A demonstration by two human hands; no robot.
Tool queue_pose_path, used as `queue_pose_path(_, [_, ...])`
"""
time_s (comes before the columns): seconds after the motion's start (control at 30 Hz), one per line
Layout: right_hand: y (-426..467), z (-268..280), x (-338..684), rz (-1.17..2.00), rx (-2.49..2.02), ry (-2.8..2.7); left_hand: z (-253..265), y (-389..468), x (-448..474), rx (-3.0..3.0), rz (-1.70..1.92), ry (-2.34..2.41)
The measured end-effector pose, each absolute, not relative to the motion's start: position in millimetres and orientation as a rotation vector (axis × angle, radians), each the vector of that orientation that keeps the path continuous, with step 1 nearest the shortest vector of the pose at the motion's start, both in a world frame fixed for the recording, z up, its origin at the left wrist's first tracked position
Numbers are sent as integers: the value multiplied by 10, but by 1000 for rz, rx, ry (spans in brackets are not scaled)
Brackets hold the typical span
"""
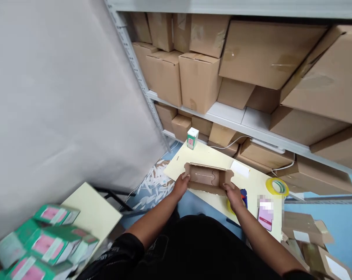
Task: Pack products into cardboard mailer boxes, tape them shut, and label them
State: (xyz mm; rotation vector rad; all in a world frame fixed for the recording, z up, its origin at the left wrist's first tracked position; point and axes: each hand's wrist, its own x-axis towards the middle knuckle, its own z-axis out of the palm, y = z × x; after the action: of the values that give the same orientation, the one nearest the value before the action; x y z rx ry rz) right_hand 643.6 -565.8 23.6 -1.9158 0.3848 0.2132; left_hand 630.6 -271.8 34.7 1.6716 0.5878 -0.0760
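An open cardboard box [205, 177] with its top flaps up is held over the cream table [213, 155]. At its left end my left hand [181, 186] grips the wall. My right hand [234, 197] is closed on the right end of the same box. The inside shows bare brown cardboard, with a slotted seam across the bottom. Partly behind my right hand lies a blue tape dispenser [244, 196] with yellow tape. A small green and white box [192, 138] stands upright at the table's far left corner.
On the table's right are a yellow tape roll [277, 187], a phone [265, 216] and white labels [240, 169]. Several green boxes [49, 243] lie on a side table [91, 208] at left. Shelves [228, 112] of cartons rise ahead; paper strips [155, 182] litter the floor.
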Motion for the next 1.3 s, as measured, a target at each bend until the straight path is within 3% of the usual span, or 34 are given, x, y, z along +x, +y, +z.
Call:
queue_pose_path(0.2, [-5398,527,6492,304,-1975,157,497,-2566,5614,1525,128,738])
queue_pose_path(0.53, [-4120,1079,6207,526,-1969,-238,892,-1890,4131,1437,441,920])
queue_pose_path(0.73, [-3296,1391,5561,630,-2002,-411,1431,-1298,2823,1532,782,765])
queue_pose_path(0.9, [-2637,1563,4867,667,-2015,-538,1950,-577,1624,1545,1037,928])
queue_pose_path(1.1, [-2037,1713,4188,726,-2000,-695,2565,517,562,1889,885,1236])
queue_pose_path(1.3, [-1700,1832,4027,804,-2075,-797,2766,1601,284,2173,492,1539])
